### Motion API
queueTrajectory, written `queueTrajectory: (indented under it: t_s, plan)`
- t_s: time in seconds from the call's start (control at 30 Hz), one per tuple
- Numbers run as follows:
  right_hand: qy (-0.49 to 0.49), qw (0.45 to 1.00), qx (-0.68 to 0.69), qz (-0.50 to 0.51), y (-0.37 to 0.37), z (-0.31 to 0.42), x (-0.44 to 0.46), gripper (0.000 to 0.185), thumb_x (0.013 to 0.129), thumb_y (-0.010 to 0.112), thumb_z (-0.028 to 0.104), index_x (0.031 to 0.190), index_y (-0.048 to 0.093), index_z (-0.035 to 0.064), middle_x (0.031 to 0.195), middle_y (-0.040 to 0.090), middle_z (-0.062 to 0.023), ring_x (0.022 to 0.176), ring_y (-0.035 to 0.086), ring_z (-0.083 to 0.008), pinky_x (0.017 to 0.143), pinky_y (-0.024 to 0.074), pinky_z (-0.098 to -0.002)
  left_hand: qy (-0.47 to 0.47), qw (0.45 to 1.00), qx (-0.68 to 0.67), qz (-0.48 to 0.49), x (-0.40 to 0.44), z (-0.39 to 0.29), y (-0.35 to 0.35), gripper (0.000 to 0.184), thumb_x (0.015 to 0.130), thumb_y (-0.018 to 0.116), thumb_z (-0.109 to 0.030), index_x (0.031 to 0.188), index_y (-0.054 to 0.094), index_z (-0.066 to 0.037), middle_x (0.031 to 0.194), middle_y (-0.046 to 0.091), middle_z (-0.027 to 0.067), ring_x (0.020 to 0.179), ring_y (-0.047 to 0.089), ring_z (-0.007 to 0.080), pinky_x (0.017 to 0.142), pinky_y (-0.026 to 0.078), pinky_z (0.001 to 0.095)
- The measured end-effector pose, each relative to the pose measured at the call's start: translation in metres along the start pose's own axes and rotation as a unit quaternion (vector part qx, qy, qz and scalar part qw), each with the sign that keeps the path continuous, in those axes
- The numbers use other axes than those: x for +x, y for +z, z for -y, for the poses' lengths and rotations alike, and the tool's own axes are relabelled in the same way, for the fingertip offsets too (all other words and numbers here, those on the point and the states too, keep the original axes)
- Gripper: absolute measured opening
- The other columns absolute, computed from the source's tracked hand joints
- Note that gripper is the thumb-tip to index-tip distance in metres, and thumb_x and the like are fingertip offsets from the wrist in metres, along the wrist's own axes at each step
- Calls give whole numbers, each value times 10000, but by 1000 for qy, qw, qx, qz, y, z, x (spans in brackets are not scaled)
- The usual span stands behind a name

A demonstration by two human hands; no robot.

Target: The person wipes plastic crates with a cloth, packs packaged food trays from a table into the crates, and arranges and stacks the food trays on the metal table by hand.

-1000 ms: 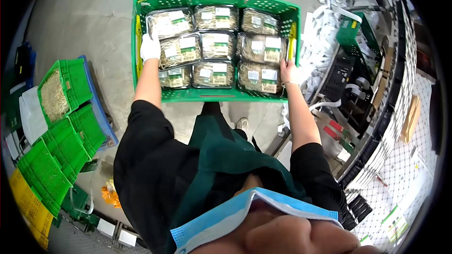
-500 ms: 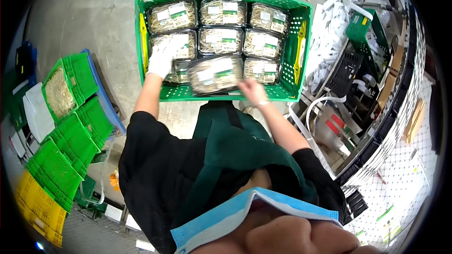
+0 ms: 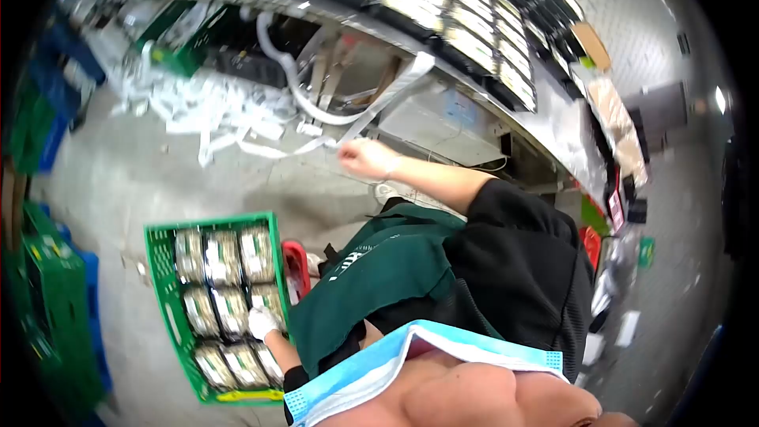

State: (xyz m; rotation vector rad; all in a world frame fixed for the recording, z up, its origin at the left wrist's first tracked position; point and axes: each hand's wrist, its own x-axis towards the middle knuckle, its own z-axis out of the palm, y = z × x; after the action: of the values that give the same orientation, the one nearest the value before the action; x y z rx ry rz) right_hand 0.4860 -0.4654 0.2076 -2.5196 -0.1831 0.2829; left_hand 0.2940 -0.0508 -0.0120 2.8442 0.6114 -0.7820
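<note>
On the floor at lower left stands a green crate (image 3: 158, 291) holding several black-edged plastic packs (image 3: 230, 310) of pale, thin strands with labels. My left hand (image 3: 263, 323), in a white glove, is at the crate's near side, over or against a pack; blur hides how its fingers are set. My bare right hand (image 3: 368, 158) is held out in front of me, away from the crate. Its fingers are curled in, and I see nothing in them. White strips (image 3: 237, 115) lie beyond it on the floor.
A long bench (image 3: 553, 122) across the top carries rows of black trays (image 3: 419, 8). Underneath stands a pale box (image 3: 431, 126). Something red (image 3: 296, 270) is on the floor between the crate and my apron. More green crates (image 3: 55, 300) are stacked at far left.
My view has swung towards the bench, so the crate now appears at lower left. My right hand has let go of the tilted pack and moved away; my left hand stays at the crate.
</note>
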Motion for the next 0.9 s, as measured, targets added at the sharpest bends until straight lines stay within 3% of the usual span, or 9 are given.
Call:
queueTrajectory:
  t_s: [0.1,0.13,0.2,0.37,0.53,0.63,0.7,0.83,0.9]
  plan:
    - [93,966,28,-241,-118,-71,-55,183,743,536,214,844,578,67,868,567,-118,797,553,-275,702,446,-344,130,890,-228,-374,-7,-146,-120,301,833,411,-223,880,573,26,798,583,205,719,556,323,674,449,363]
    - [102,939,25,-326,-153,-113,-70,165,739,549,194,827,575,57,839,568,-120,771,558,-254,674,448,-323,168,907,-319,-219,-12,-210,-164,269,834,433,-187,902,561,40,827,580,196,757,555,284,726,437,340]
    - [131,899,28,-416,-228,-203,-98,131,787,544,141,858,558,32,756,556,-45,677,532,-125,630,441,-251,359,801,-428,-216,-53,-357,-216,227,828,430,-110,951,561,30,926,576,178,882,545,265,817,395,308]
    - [286,804,-37,-520,-396,-440,-105,315,727,573,258,932,535,22,875,589,-114,814,568,-210,737,436,-298,709,589,-361,-140,-184,-683,-219,284,763,485,-124,1013,541,-2,998,566,137,932,537,248,791,424,329]
    - [425,790,-14,-441,-458,-585,-55,573,731,491,432,1071,442,-26,1043,502,-248,989,492,-351,859,386,-378,709,656,-77,-247,-239,-885,-183,575,790,480,-335,1215,328,21,1243,310,261,1148,313,365,946,249,442]
    - [485,804,70,-338,-468,-600,-32,599,777,404,453,1118,385,-39,1117,456,-263,1038,459,-362,884,354,-401,645,758,-20,-94,-270,-893,-170,696,787,441,-425,1265,213,27,1299,175,277,1210,159,396,986,117,476]
    - [482,811,79,-321,-458,-622,-26,559,797,348,407,1118,412,-46,1146,425,-270,1063,431,-370,890,350,-402,675,729,30,-109,-284,-893,-141,744,786,417,-462,1286,159,25,1309,180,257,1234,120,383,996,77,470]
    - [415,820,110,-379,-451,-636,-34,427,786,337,310,1034,498,1,1063,470,-290,983,468,-397,853,368,-401,524,825,-101,-187,-293,-896,-124,706,791,421,-438,1272,201,29,1239,304,250,1144,297,370,935,212,505]
    - [412,812,156,-384,-450,-620,-46,415,779,372,323,978,534,-2,1009,525,-242,941,496,-390,815,391,-400,497,827,-213,-153,-263,-908,-93,546,829,389,-381,1190,330,24,1063,472,221,823,530,344,681,444,407]
